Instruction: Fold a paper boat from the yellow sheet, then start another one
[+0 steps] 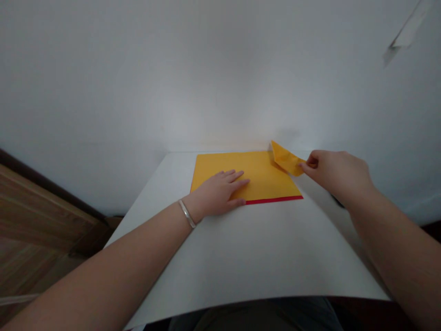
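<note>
The left hand lies flat on a yellow paper sheet, its fingers spread and holding nothing. The right hand pinches the sheet's raised folded corner at the far right. The sheet rests on a white table, with a red strip along its near edge.

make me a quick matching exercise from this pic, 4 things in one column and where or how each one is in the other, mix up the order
Things
1. left hand
2. right hand
3. silver bangle
4. red edge

Places and states
a. along the near side of the yellow sheet
b. pinching the folded yellow corner
c. around the left wrist
d. lying flat on the sheet

Right pairs: 1-d, 2-b, 3-c, 4-a
</note>
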### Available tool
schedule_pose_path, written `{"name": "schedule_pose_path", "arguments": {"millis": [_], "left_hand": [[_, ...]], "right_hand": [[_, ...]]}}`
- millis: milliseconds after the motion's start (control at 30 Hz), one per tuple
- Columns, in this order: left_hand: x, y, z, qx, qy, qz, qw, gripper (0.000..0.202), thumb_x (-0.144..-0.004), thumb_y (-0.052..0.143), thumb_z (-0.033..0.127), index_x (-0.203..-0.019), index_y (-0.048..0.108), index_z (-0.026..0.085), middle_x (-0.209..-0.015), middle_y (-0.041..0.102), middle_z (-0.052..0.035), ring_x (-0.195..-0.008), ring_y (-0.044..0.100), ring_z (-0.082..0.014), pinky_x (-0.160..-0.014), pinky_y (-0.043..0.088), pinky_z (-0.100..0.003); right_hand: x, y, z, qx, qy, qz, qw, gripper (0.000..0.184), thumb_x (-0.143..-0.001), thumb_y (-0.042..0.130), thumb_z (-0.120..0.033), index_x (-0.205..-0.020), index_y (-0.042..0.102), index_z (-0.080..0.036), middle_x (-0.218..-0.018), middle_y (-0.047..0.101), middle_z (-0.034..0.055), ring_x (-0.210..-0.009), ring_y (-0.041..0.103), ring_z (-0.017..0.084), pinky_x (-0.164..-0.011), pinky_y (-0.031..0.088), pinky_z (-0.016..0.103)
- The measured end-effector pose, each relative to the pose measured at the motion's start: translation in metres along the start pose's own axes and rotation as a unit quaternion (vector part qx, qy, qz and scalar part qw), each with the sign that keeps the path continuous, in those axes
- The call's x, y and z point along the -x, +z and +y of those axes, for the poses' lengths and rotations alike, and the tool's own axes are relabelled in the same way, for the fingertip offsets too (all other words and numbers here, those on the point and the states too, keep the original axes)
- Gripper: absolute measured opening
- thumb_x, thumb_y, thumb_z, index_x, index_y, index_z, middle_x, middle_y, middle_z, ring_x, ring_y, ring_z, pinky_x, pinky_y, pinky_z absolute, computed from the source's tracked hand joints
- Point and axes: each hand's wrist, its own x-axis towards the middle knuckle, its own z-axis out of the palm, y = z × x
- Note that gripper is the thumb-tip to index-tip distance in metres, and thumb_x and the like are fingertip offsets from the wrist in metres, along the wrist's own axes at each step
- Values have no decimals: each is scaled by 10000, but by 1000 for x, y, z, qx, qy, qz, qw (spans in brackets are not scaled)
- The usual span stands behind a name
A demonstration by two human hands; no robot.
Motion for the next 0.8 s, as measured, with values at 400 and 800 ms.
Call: {"name": "schedule_pose_path", "arguments": {"millis": [400,800], "left_hand": [[2,-10,4,-25,0,-17,1000,482,-868,508,489,-1222,557,166,-1297,549,-119,-1193,511,-260,-982,402,-355],[2,-3,3,-35,20,-2,999,461,-898,467,483,-1237,542,179,-1328,523,-129,-1228,486,-266,-1004,388,-390]], "right_hand": [[-11,32,31,23,2,26,999,321,-656,636,-537,-520,593,-250,-475,542,79,-486,537,230,-469,379,362],[-6,4,18,44,92,-94,990,234,-698,660,-419,-596,599,-218,-645,597,139,-682,602,326,-566,386,441]]}}
